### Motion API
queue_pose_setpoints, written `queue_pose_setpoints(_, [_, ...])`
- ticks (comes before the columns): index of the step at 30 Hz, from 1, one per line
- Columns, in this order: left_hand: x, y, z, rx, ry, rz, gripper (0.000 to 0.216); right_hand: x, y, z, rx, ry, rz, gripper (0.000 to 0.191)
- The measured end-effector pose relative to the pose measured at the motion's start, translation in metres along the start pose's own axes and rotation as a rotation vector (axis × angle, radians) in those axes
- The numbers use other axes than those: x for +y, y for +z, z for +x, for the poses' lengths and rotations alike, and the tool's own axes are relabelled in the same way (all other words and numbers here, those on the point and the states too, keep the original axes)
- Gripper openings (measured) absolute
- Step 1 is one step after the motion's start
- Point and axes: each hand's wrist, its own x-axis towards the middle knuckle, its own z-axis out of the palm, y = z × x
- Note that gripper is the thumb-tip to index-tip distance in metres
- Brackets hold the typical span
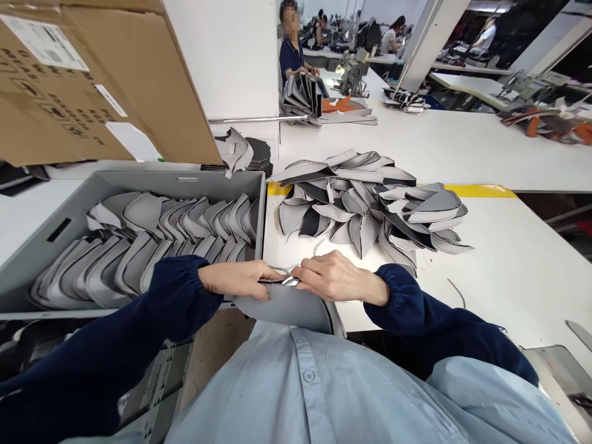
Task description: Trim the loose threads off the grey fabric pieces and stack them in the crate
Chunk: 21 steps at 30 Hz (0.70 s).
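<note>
Close to my body, at the table's front edge, a grey padded fabric piece (282, 305) with a dark edge is held up. My left hand (243, 277) is closed on its upper left edge, thumb on the near face. Fingers curled, my right hand (329, 275) is closed at the same upper edge, a little to the right. Between the fingertips of both hands shows a small shiny, whitish thing (290, 281), too small to name. Beyond the hands lies a loose heap of similar grey and black fabric pieces (361, 197).
At left, a grey plastic bin (194, 179) holds rows of curved grey pieces. A cardboard box (139, 68) stands behind it. Yellow tape (481, 191) crosses the white table (518, 259). Loose thread (456, 291) lies at right. A co-worker (292, 55) sits beyond, near a sewing machine (354, 69).
</note>
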Motion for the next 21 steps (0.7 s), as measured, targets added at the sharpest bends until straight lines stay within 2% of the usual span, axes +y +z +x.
queue_pose_setpoints(5, [-0.006,-0.002,0.004,0.034,-0.059,-0.081,0.004,-0.002,0.005,0.006,0.006,-0.029,-0.012,0.035])
queue_pose_setpoints(10, [-0.02,0.004,0.011,0.045,-0.04,-0.336,0.013,-0.007,0.019,0.011,0.102,0.052,0.114,0.029])
queue_pose_setpoints(13, [-0.04,0.005,0.012,0.129,-0.045,-0.518,0.026,-0.001,0.038,0.007,0.219,0.224,0.272,0.029])
queue_pose_setpoints(14, [-0.049,0.003,0.01,0.188,-0.046,-0.568,0.03,0.004,0.047,0.003,0.251,0.32,0.315,0.03])
queue_pose_setpoints(16, [-0.07,-0.005,0.0,0.405,-0.036,-0.664,0.035,0.015,0.068,-0.012,0.258,0.554,0.367,0.033])
queue_pose_setpoints(18, [-0.095,-0.02,-0.016,0.698,0.004,-0.745,0.033,0.025,0.09,-0.036,0.172,0.759,0.386,0.038])
queue_pose_setpoints(21, [-0.135,-0.051,-0.04,1.065,0.073,-0.804,0.026,0.025,0.12,-0.079,0.04,0.905,0.463,0.047])
